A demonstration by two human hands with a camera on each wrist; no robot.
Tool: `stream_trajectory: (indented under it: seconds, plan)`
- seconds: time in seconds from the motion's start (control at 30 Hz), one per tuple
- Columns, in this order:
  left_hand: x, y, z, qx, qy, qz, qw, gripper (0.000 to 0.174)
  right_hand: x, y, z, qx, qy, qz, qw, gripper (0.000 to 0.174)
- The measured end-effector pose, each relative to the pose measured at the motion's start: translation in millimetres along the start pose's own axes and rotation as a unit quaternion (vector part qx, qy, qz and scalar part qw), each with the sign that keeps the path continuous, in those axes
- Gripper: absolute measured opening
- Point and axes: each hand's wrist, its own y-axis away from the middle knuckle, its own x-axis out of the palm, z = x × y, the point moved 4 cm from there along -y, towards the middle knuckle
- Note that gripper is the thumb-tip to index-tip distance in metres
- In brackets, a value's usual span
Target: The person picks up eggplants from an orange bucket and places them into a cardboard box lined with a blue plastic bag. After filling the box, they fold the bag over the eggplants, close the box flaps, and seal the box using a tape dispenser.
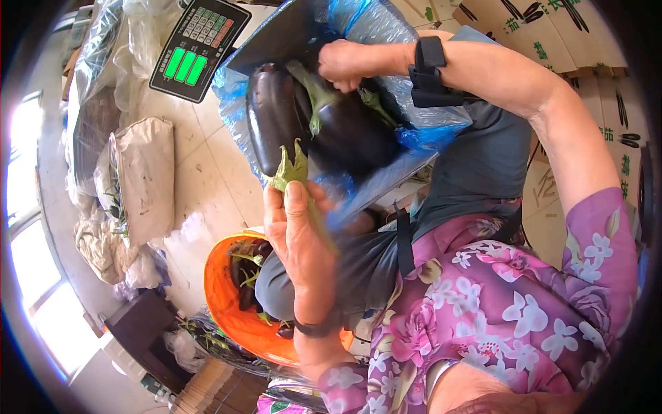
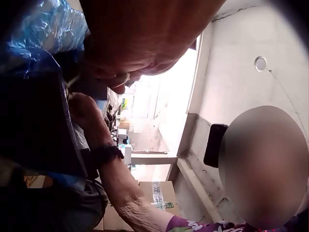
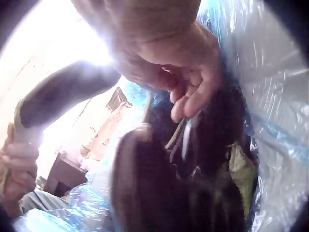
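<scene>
Eggplant [image 1: 267, 114], long, glossy and dark purple, with a jagged green calyx [image 1: 292, 168], lies in the grip of the left hand [image 1: 295, 238], over one side of a box lined with translucent blue plastic film [image 1: 433, 138]. That hand is closed on the calyx end, thumb laid along it; a firm but easy hold there should keep the dark skin unpressed. The body looks heavy beyond the fingers, so a level wrist, with a palm beneath if it sags, would spare the stem.

Inside the box, the right hand [image 1: 343, 62] is beside other dark eggplants [image 1: 355, 134], fingers curled; whether it pinches anything I cannot tell. Gentle fingers are wise among the stems, whose tips could scratch neighbours or snag the film.

Farther out are an orange bucket with dark produce [image 1: 224, 297] and a black digital scale with a lit green display [image 1: 198, 50].

The right wrist view shows what the head view hides: curled fingertips [image 3: 178, 112] close to a thin pale stem [image 3: 175, 135]. The left wrist view adds a round ceiling fixture [image 2: 260, 64], but there the hand's own bulk leaves its grip unclear.
</scene>
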Motion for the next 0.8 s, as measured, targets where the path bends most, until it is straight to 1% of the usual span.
stream_trajectory:
  seconds: [0.03, 0.13, 0.17, 0.2, 0.23, 0.27, 0.3, 0.33, 0.37, 0.4, 0.47, 0.5, 0.53, 0.57, 0.6, 0.63, 0.67, 0.7, 0.73, 0.77, 0.8]
  plan:
    - [2, 0, 1, -0.001, -0.001, 0.002, 1.0, 0.026, 2, 3, 0, 0.001, -0.001, -0.001, 1.0, 0.027]
    - [9, -4, -1, -0.002, -0.02, -0.005, 1.0, 0.026, 25, 25, 15, -0.038, 0.043, 0.043, 0.997, 0.024]
    - [15, -8, 1, -0.014, -0.034, -0.005, 0.999, 0.025, 24, 31, 18, -0.092, 0.06, 0.011, 0.994, 0.025]
    - [18, -13, 6, -0.029, -0.047, -0.009, 0.998, 0.024, 23, 33, 18, -0.094, 0.063, 0.014, 0.994, 0.025]
    - [21, -19, 9, -0.018, -0.074, 0.002, 0.997, 0.024, 28, 35, 16, -0.061, 0.048, 0.039, 0.996, 0.025]
    - [26, -25, 14, -0.016, -0.067, 0.006, 0.998, 0.024, 33, 38, 13, -0.028, 0.031, 0.062, 0.997, 0.026]
    - [29, -32, 19, -0.005, -0.066, 0.012, 0.998, 0.024, 40, 37, -5, -0.072, -0.101, 0.1, 0.987, 0.032]
    - [32, -39, 24, 0.005, -0.061, 0.018, 0.998, 0.025, 37, 39, 0, -0.073, -0.099, 0.1, 0.987, 0.032]
    - [36, -45, 29, 0.006, -0.058, 0.016, 0.998, 0.025, 31, 41, -3, 0.019, -0.282, 0.071, 0.957, 0.036]
    - [41, -50, 32, 0.021, -0.076, 0.017, 0.997, 0.025, 25, 47, -4, 0.11, -0.451, 0.042, 0.885, 0.041]
    - [43, -59, 36, 0.037, -0.096, 0.014, 0.995, 0.025, 5, 63, 7, 0.1, -0.492, -0.019, 0.865, 0.054]
    - [45, -63, 36, 0.045, -0.132, 0.022, 0.99, 0.025, -1, 74, 14, 0.121, -0.483, -0.014, 0.867, 0.053]
    - [34, -70, 37, 0.05, -0.168, 0.031, 0.984, 0.026, 10, 66, 22, 0.12, -0.483, -0.013, 0.867, 0.053]
    - [36, -75, 35, 0.048, -0.237, 0.047, 0.969, 0.028, 11, 64, 25, 0.067, -0.466, 0.006, 0.882, 0.052]
    - [34, -82, 34, 0.048, -0.239, 0.045, 0.969, 0.028, 13, 61, 28, 0.013, -0.447, 0.025, 0.894, 0.051]
    - [32, -91, 33, 0.08, -0.28, 0.069, 0.954, 0.028, 10, 54, 27, 0.018, -0.455, 0.038, 0.889, 0.047]
    - [32, -93, 32, 0.111, -0.32, 0.096, 0.936, 0.027, 6, 53, 19, 0.032, -0.443, 0.004, 0.896, 0.043]
    - [35, -81, 16, 0.103, -0.275, 0.087, 0.952, 0.026, 2, 50, 13, 0.021, -0.439, 0.006, 0.898, 0.043]
    - [29, -73, 14, 0.103, -0.277, 0.087, 0.951, 0.026, -2, 50, 11, 0.011, -0.435, 0.008, 0.9, 0.045]
    - [19, -63, 10, 0.143, -0.313, 0.054, 0.937, 0.026, -2, 54, 7, 0.009, -0.437, 0.008, 0.899, 0.045]
    - [10, -58, 3, 0.183, -0.348, 0.021, 0.919, 0.025, -10, 63, 9, 0.013, -0.388, 0.003, 0.922, 0.049]
